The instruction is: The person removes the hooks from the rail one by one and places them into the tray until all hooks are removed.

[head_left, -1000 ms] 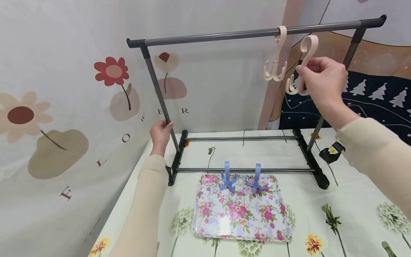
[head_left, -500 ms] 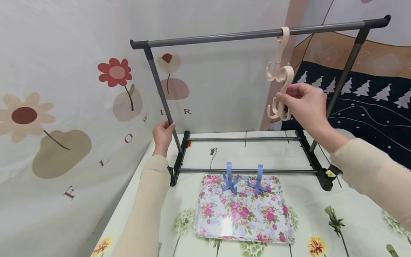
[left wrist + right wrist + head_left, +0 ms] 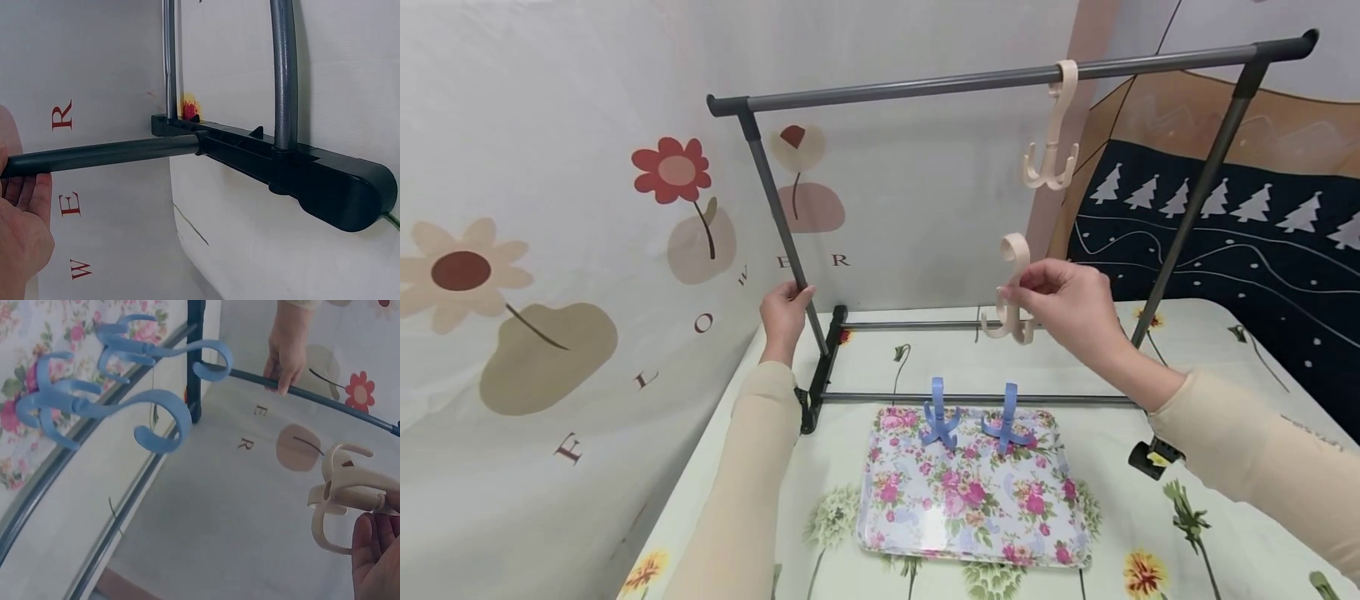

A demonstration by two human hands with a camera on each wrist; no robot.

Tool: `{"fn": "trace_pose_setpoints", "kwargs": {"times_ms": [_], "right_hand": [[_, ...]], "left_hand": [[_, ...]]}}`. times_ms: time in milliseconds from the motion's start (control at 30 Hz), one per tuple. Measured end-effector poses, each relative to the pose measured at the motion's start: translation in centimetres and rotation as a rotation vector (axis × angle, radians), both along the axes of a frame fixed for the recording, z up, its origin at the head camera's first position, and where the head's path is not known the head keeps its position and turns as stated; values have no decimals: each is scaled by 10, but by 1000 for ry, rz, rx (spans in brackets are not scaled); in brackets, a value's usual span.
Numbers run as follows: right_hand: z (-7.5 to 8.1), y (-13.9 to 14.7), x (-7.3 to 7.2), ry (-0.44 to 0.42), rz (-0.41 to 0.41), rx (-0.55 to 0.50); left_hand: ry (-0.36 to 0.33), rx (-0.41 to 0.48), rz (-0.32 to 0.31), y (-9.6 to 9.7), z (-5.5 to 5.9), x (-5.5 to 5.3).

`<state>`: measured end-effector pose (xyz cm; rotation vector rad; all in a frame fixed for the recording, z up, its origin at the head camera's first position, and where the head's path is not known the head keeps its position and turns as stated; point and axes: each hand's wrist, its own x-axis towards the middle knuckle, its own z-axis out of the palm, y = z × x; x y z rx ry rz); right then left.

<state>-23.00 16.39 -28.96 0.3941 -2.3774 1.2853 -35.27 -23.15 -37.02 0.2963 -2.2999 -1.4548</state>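
My left hand [image 3: 784, 318] grips the left upright of a dark grey metal rack [image 3: 910, 88], thumb and fingers round the pole. In the left wrist view the same pole [image 3: 112, 154] runs from the fingers into a black foot. A cream multi-prong hook [image 3: 1017, 271] is pinched in my right hand [image 3: 1067, 308], held in the air below the top bar. A second cream hook [image 3: 1054, 125] hangs from that bar, right of its middle. Two blue hooks [image 3: 938, 417] hang on the rack's low front bar, their prongs over a floral tray. The right wrist view shows both blue hooks [image 3: 106, 406] too.
The floral tray [image 3: 955, 517] lies on the flower-print tablecloth [image 3: 827, 575] in front of the rack. A printed curtain [image 3: 587, 83] stands behind and to the left. A dark cloth with white trees [image 3: 1225, 250] hangs at the right.
My right hand has come down and left with the cream hook, from beside the hanging one to well below it. The left hand has kept its grip on the upright.
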Motion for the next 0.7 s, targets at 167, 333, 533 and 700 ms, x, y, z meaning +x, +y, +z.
{"fn": "trace_pose_setpoints", "kwargs": {"times_ms": [167,333,533,700], "right_hand": [[-10,-6,5,-23,44,12],[-14,-12,9,-42,77,-2],[-19,-19,13,-98,135,-60],[-27,-25,20,-151,166,-78]], "left_hand": [[-1,-21,0,0,0,-1],[3,-22,-3,-1,2,0],[10,-22,-3,-1,4,1],[4,-17,-6,0,2,3]]}}
